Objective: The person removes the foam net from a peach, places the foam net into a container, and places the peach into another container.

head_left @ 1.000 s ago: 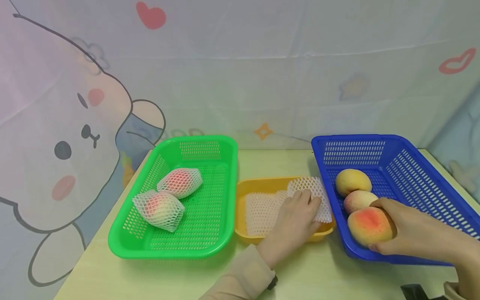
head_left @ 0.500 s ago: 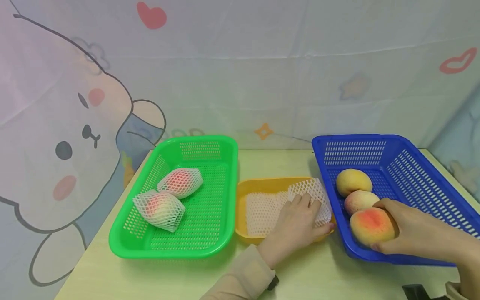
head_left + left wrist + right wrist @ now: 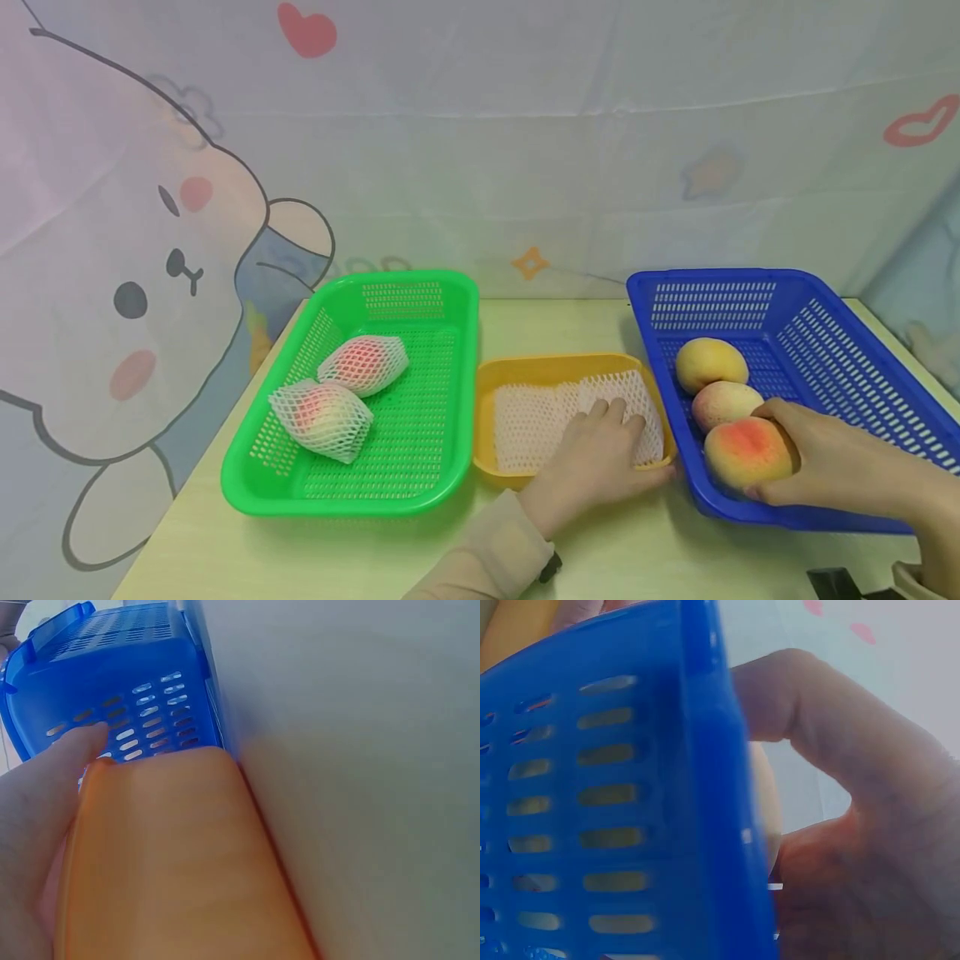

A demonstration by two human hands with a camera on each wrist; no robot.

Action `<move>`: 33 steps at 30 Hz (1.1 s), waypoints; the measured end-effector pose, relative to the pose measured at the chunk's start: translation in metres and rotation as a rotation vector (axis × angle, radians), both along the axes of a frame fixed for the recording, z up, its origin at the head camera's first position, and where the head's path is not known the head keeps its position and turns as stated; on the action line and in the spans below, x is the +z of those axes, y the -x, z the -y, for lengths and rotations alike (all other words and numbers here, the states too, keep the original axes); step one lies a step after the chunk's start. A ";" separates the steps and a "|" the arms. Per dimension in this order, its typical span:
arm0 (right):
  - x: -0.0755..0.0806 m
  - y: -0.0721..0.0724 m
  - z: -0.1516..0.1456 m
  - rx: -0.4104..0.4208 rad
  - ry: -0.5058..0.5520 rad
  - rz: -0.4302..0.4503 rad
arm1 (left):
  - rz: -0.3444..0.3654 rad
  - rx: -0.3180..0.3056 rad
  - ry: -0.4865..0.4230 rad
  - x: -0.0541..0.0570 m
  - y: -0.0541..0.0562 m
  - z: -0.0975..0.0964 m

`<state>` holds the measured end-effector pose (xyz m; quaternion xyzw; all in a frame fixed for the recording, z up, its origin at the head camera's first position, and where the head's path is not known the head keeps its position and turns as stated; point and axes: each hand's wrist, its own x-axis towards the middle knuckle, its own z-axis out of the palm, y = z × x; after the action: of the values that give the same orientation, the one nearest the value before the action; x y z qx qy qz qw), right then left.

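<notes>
In the head view my left hand (image 3: 596, 462) lies over the right part of a yellow tray (image 3: 525, 367), its fingertips on a white foam net sleeve (image 3: 622, 392). The thumb points right, away from the fingers, and shows above the tray's outer wall (image 3: 172, 847) in the left wrist view. More foam net (image 3: 525, 425) lies to the left. My right hand (image 3: 825, 458) grips a red-yellow peach (image 3: 746, 454) at the near left corner of a blue basket (image 3: 720, 279). The basket wall mostly hides this peach in the right wrist view. A pinkish peach (image 3: 726, 404) and a yellow peach (image 3: 711, 365) sit behind it.
On the left stands a green basket (image 3: 468, 400) with two peaches in foam nets, one farther back (image 3: 363, 365) and one nearer (image 3: 322, 419). The yellow tray stands between the two baskets on the pale table (image 3: 555, 321). A printed cloth (image 3: 480, 167) hangs behind.
The raised foam net sleeve under my left hand has sunk lower into the tray. The left thumb has spread out to the right. My right hand keeps its grip on the peach.
</notes>
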<state>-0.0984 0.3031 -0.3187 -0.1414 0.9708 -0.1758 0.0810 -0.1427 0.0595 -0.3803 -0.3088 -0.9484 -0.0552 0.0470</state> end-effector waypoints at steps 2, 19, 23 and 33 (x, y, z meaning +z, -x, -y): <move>-0.001 0.001 -0.001 0.002 -0.003 0.007 | 0.013 -0.001 0.018 0.000 0.000 0.000; -0.009 0.009 -0.004 0.037 0.073 0.108 | 0.051 -0.015 0.081 -0.002 0.000 0.000; -0.012 0.011 -0.005 0.038 0.083 0.146 | 0.046 -0.017 0.098 -0.003 -0.001 0.000; -0.020 0.017 -0.010 0.036 0.012 0.171 | 0.049 -0.014 0.123 -0.002 -0.001 -0.001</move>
<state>-0.1156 0.3127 -0.3389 -0.1437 0.9566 -0.1917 0.1659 -0.1414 0.0603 -0.3820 -0.3163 -0.9486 -0.0045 0.0044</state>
